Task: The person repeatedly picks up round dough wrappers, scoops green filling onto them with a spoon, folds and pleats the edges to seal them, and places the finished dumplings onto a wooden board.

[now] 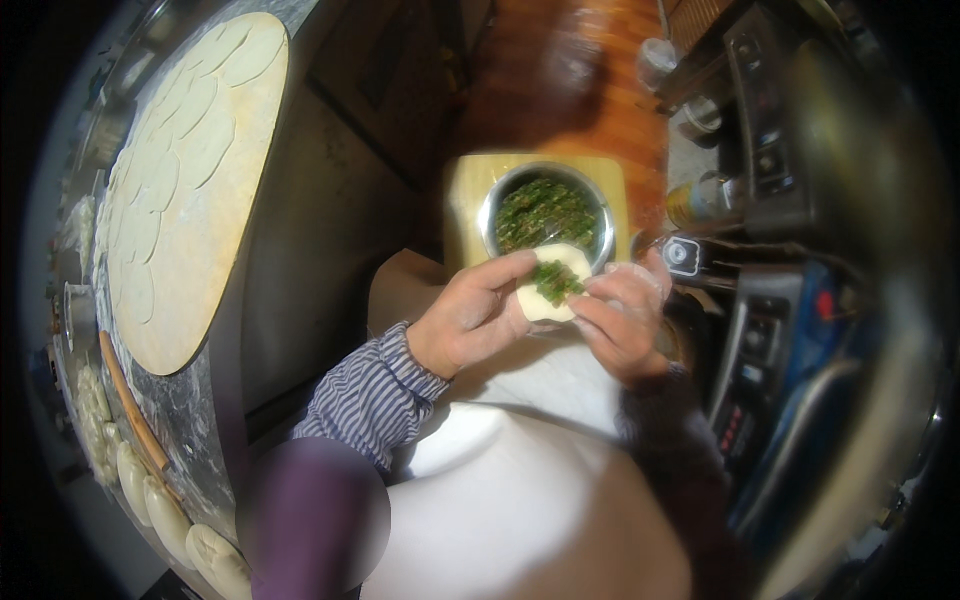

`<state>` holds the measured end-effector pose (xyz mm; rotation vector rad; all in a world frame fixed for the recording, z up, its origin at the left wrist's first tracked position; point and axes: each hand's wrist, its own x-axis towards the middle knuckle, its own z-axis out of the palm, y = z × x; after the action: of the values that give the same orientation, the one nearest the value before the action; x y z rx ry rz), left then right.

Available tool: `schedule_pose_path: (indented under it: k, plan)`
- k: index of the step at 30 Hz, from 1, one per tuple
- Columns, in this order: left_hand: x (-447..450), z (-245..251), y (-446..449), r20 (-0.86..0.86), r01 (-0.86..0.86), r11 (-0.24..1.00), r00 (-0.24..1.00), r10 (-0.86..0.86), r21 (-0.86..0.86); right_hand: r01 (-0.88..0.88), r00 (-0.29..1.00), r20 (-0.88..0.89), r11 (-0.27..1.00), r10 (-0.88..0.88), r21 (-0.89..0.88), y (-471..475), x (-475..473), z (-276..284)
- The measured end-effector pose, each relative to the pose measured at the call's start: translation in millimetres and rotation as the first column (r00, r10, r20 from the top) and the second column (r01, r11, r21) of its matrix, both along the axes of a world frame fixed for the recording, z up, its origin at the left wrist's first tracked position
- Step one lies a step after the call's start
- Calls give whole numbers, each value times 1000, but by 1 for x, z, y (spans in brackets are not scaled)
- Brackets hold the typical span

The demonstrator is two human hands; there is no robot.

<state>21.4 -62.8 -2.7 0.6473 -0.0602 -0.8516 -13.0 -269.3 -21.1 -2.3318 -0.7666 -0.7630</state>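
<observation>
A round dough wrapper [553, 309] with chopped green filling [556, 282] at its middle lies between my hands. My left hand [476, 311] holds its left side, with the thumb and fingers spread around the edge. At its right edge, my right hand [622, 315] pinches the dough with its fingertips; something clear, like thin plastic, shows by its fingers. Just beyond the wrapper, a steel bowl [489, 206] of green minced filling [547, 210] rests on a light wooden board [466, 176]. The near edge of the bowl is partly hidden by the wrapper.
Flat dough rounds [206, 146] overlap on a large wooden board [217, 262] at the left. Nearer lie a wooden rolling pin [135, 409] and dough pieces [166, 521] on a floured counter [176, 420]. Dark appliances with knobs [757, 330] and a jar [694, 202] stand at right.
</observation>
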Motion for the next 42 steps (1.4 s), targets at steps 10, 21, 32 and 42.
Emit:
schedule_pose_path:
  k: [10, 21, 32, 42]
  plan:
    - [-9, 9, -18, 83, 17, 972, 996, -37, 232, 6, 961, -267, 966, 66, 260, 8, 4, 14]
    - [-19, 14, -20, 724, -302, 857, 680, -114, 419, 132, 945, -317, 793, 81, 595, 22, -6, 7]
    - [-24, 20, -21, 850, -544, 782, 526, 36, 304, 156, 859, -356, 474, 369, 867, 37, -20, 7]
    - [-33, 22, -23, 697, -565, 813, 639, 326, 137, 94, 987, -156, 635, 43, 767, 35, -14, 8]
